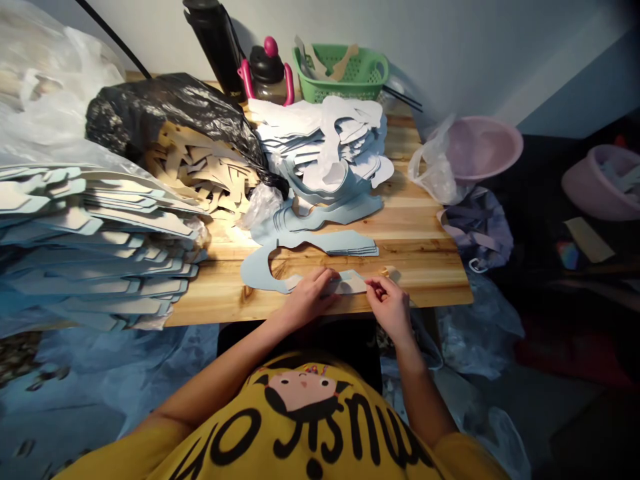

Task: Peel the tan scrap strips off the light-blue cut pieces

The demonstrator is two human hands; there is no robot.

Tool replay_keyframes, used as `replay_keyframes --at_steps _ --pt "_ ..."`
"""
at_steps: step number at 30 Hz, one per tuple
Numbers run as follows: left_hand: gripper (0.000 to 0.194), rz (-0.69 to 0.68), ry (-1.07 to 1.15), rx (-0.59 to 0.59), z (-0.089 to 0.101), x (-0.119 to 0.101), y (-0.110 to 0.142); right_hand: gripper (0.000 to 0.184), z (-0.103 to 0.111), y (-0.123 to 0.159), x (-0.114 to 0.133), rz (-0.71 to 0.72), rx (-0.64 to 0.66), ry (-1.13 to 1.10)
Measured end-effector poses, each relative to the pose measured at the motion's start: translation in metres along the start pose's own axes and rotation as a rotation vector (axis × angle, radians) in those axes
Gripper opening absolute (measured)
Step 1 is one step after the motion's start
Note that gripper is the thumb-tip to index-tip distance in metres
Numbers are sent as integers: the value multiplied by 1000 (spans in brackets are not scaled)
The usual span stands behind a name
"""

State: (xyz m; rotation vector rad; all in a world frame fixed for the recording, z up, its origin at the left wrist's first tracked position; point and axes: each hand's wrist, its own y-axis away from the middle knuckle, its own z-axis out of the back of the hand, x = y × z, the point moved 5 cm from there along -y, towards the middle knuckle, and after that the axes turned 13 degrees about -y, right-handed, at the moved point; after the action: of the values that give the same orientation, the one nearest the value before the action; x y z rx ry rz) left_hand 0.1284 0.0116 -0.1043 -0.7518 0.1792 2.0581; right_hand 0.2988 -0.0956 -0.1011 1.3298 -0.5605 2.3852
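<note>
A light-blue, curved, flat cut piece (pixel 260 268) lies near the front edge of the table, its open ends toward the right. On its nearer arm sits a pale strip (pixel 353 285). My left hand (pixel 311 295) is closed over this arm, with fingers on its far side and thumb at the near side. At the strip's right end, my right hand (pixel 390 303) pinches its tip between thumb and fingers. A small tan scrap (pixel 390 271) lies just beyond the right hand. Similar blue pieces (pixel 320 217) lie stacked farther back.
Layered pale-blue pieces (pixel 100 247) cover the left side. A black plastic bag (pixel 175 100) spills tan pieces (pixel 200 167). Behind are white cut pieces (pixel 295 120), a green basket (pixel 340 90), a pink-handled bottle (pixel 267 73) and a black flask (pixel 215 47). A pink basin (pixel 483 150) stands right.
</note>
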Motion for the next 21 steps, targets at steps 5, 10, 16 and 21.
replay_keyframes --at_steps 5,10,16,21 --pt "25 -28 7 4 -2 1 -1 16 0 -1 4 31 -21 42" --pt "21 -191 -163 -10 -1 -17 11 19 0 -2 8 35 -6 77" --pt "27 -455 -251 -101 -12 -50 51 19 2 -1 4 27 3 99" --pt "25 -232 -267 -319 11 -29 62 26 3 2 -10 -48 -2 23"
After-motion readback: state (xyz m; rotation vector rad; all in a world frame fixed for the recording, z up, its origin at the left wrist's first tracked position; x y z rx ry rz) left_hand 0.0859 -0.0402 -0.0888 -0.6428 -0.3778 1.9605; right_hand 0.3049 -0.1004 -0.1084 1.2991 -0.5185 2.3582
